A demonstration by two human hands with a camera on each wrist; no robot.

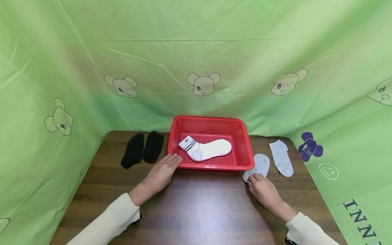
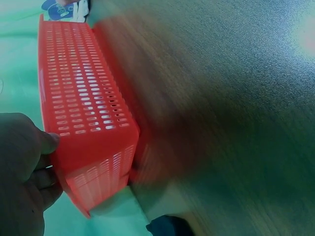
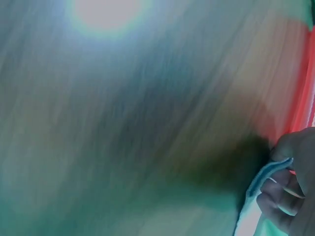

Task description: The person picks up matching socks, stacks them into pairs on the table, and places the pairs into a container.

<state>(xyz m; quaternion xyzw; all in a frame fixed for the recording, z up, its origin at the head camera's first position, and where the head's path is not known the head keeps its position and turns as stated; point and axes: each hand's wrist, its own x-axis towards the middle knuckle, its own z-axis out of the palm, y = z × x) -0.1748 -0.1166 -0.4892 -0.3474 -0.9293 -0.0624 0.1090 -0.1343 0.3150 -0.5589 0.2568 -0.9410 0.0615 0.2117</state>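
At its near left corner, the red plastic basket (image 1: pixel 211 166) has its rim gripped by my left hand (image 1: pixel 162 172). In the left wrist view the thumb lies on the basket's perforated outer wall (image 2: pixel 81 83). A white sock (image 1: pixel 211 150) with dark stripes at its cuff lies inside the basket. My right hand (image 1: pixel 264 190) pinches the near edge of a light grey sock (image 1: pixel 261 164) just right of the basket. The right wrist view shows that sock's edge (image 3: pixel 261 179) lifted between thumb and fingers. A second grey sock (image 1: pixel 281 158) lies farther right.
Two black socks (image 1: pixel 133 149) lie side by side left of the basket. The brown wooden table (image 1: pixel 196 211) extends in front of it. Green printed cloth (image 1: pixel 171 54) hangs behind and along both sides.
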